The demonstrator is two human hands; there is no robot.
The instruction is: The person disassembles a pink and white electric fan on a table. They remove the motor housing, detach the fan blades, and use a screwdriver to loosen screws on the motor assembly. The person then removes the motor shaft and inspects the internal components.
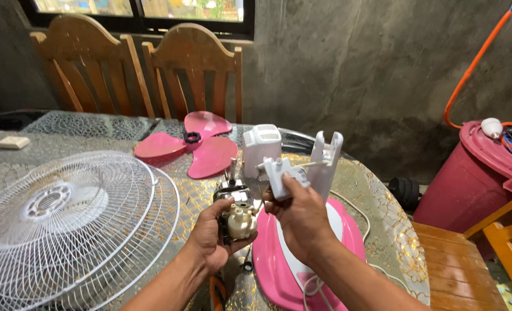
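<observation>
Forearms come in from 6 o'clock. Left hand (213,239) is wrapped shut around the fan motor (237,210): bare metal body, shaft pointing up, cream plastic gearbox lobe at the near end, fingers curled under it. Right hand (302,216) pinches a small white plastic bracket piece (280,175), thumb on top, fingers closed behind; thin white wires run off it.

At 12 o'clock from the grip, touching or just behind it: boxy white ribbed motor cover (261,147) and a white forked neck mount (327,158), upright, rising off the glossy pink-and-white fan base (279,265), which sits under the right wrist.

At 9 o'clock: two white wire grille halves (66,222), domed, overlapping, taking most of the left tabletop. At 11 o'clock: pink three-lobe blade (195,144), flat, black ring nut on its hub.

Table (382,219) is round, patterned shiny cloth; edge curves at 3 o'clock. Beyond it, a wooden bench (449,262) and a maroon plastic bin (475,178). Free tabletop is only the strip between grille and base.
</observation>
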